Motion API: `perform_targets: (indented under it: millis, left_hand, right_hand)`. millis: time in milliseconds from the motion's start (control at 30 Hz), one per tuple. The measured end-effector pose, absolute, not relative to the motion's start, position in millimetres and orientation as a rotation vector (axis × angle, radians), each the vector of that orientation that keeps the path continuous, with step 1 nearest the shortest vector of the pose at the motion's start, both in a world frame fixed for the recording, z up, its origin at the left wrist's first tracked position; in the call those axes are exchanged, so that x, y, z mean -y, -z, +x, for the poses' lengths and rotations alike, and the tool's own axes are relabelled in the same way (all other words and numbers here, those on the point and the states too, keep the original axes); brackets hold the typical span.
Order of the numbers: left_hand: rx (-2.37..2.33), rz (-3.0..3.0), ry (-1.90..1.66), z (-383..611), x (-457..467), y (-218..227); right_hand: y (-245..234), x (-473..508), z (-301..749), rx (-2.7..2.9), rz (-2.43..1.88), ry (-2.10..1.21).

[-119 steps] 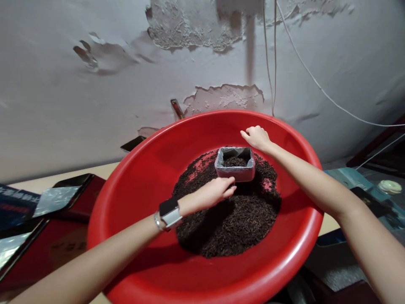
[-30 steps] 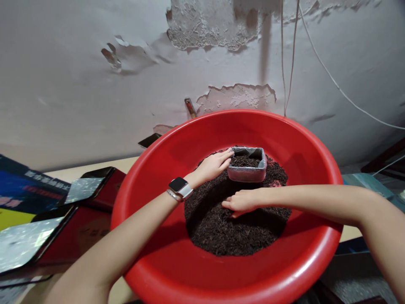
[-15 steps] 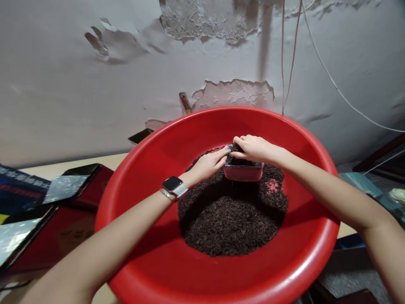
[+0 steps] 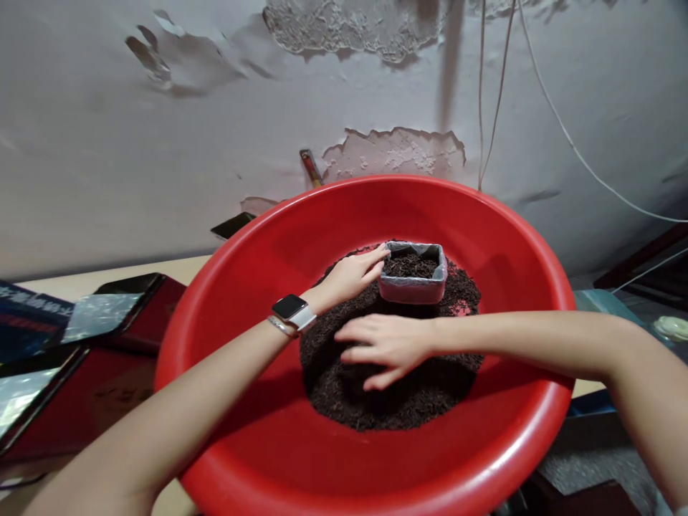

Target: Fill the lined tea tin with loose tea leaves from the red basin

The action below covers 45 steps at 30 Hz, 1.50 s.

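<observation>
A big red basin point(image 4: 252, 301) holds a heap of dark loose tea leaves point(image 4: 408, 401). A small red box lined with silvery foil point(image 4: 413, 284) sits in the heap at the far side, part filled with leaves. My left hand point(image 4: 353, 275), with a watch on the wrist, rests against the box's left side and steadies it. My right hand point(image 4: 384, 346) lies flat on the heap in front of the box, fingers spread and pointing left, touching the leaves.
The basin stands on a table against a wall with peeling paint point(image 4: 392, 154) and hanging cables point(image 4: 484, 100). Red boxes with foil liners point(image 4: 97, 337) lie at the left. Boxes and a small lid point(image 4: 669, 328) lie at the right.
My right hand has come down from over the box, where it held leaves, to the heap in front of it and spread flat. My left hand stays at the box's left side.
</observation>
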<state>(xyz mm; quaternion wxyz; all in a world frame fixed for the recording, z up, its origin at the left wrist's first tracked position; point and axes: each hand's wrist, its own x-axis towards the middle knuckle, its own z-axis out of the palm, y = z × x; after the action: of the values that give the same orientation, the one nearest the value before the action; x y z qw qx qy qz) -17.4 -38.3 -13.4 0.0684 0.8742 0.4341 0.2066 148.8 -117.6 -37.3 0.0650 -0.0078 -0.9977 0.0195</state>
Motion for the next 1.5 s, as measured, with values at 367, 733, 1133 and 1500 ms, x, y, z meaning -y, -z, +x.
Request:
perform_targets:
  millis: [367,733,1133,1500]
  left_hand:
    - [-1.342,2.637,-0.564,-14.1,41.8,7.8]
    - [-1.342,2.649,-0.555,-14.8,40.9,9.0]
    - [-1.347,2.650,-0.534,-13.3,40.8,6.2]
    - [-1.344,2.639,-0.541,-15.3,39.4,9.2]
  right_hand:
    - [82.5,124.8,154.2,3.278,-0.147,-0.155]
    - [49.2,119.7,143.6,3.299,-0.258,0.185]
    - [-52.6,50.9,184.0,2.738,-1.360,0.273]
    - [-40.9,98.9,157.6,3.129,-0.915,-0.076]
